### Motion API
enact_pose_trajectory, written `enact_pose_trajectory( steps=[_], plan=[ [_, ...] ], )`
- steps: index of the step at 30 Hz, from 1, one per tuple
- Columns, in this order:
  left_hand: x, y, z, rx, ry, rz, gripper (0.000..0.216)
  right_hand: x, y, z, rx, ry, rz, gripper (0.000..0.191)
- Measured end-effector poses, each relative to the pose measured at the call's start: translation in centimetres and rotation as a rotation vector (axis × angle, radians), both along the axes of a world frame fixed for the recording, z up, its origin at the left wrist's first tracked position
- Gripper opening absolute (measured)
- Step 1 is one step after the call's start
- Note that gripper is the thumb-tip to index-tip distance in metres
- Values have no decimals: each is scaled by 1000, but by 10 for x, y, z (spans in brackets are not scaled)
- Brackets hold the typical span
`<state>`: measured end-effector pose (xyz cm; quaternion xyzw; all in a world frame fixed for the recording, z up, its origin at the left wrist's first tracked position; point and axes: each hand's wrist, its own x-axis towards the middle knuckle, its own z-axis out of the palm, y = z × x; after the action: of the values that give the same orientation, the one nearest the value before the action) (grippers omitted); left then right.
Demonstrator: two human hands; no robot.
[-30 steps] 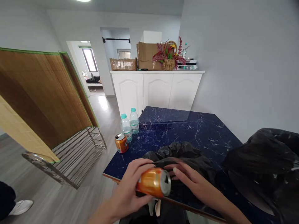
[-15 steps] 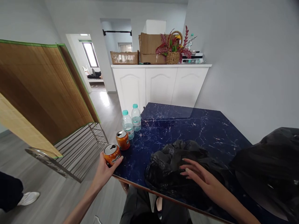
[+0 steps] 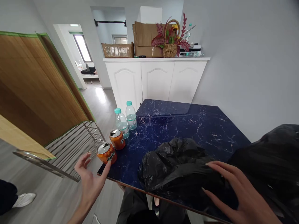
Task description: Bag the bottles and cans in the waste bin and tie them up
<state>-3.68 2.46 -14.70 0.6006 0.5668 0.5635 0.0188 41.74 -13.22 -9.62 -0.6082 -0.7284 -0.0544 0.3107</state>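
the left hand [image 3: 90, 182] is spread wide and holds nothing, its thumb tip right at the nearer orange can [image 3: 106, 154], which stands upright close to the edge of the table [image 3: 177, 124], beside a second can [image 3: 118, 141] and two water bottles [image 3: 121, 123]; if that thumb snags it, the can could tip off. the right hand [image 3: 245, 189], also wide, is over the crumpled black bag [image 3: 175, 168], where a sharp tug could drag loose plastic over the front edge.

– Where is the left hand [image 3: 90, 182]?
– It is open, beside the nearer orange can [image 3: 106, 153], at the near left corner of the table [image 3: 168, 127].
– And the right hand [image 3: 240, 189]?
– At the black bag [image 3: 175, 165], by the near edge.
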Motion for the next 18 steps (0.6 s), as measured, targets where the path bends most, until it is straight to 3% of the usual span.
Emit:
enact_pose_trajectory(
  steps=[3, 7, 10, 13, 18],
  plan=[
    [5, 1, 7, 11, 5, -56, 98, 11, 8, -23, -6, -191, -48, 50],
    [6, 20, 17, -315, -183, -201, 121, 20, 8, -41, -29, -170, -92, 31],
    [7, 33, 24, -451, -238, -190, 127, 24, 4, -44, -55, -104, -81, 28],
    [13, 42, 26, -446, -207, -145, 124, 25, 3, -43, -81, -54, -73, 26],
    [20, 44, 15, -437, -178, -193, 123, 18, 2, -32, -74, 21, -23, 16]
  ],
)
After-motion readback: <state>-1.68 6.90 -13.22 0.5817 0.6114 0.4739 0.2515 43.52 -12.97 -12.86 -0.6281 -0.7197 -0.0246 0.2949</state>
